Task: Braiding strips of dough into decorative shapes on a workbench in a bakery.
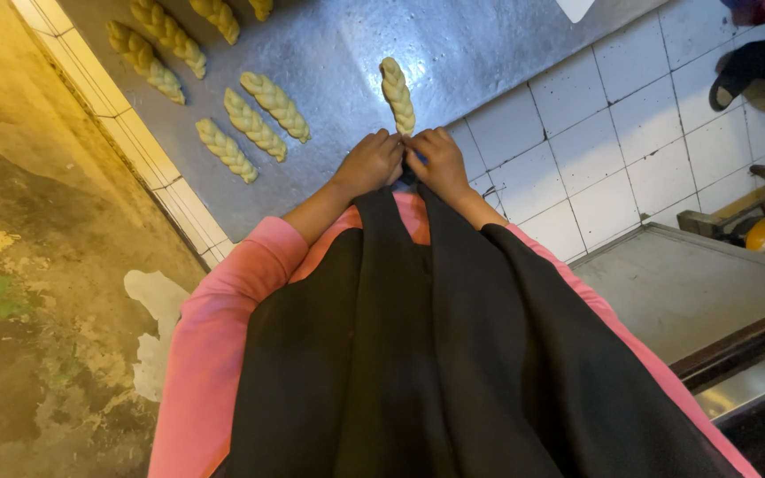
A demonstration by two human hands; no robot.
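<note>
Closest to us, our black apron (453,354) is hanging over a pink long-sleeved top (214,327), filling the lower middle of the view as we are looking down along our own body. Beyond it our two bare forearms are reaching forward and meeting over the grey speckled metal worktop (347,53). Our left hand (369,162) and our right hand (438,159) are pressing close together, knuckles up and fingers curled inward, and both are touching the near end of a pale braided dough loaf (397,95) that is lying lengthwise away from us on the worktop; we cannot tell exactly how the fingertips are gripping the dough, since they are tucked under the knuckles. Off to the left, a group of three more pale braided dough pieces (252,124) is lying side by side at a slant, well apart from the one at our hands, and farther back another row of braided dough pieces (170,40) is running toward the top edge of the view. A white tiled border (135,142) is edging the worktop on the left, with a stained concrete floor (19,265) lying beyond it. On the right, a white tiled surface (613,142) is sitting beside the metal, and farther right a grey metal tray or lid (683,283) is resting near a round yellow object (763,235) too small for us to identify.
</note>
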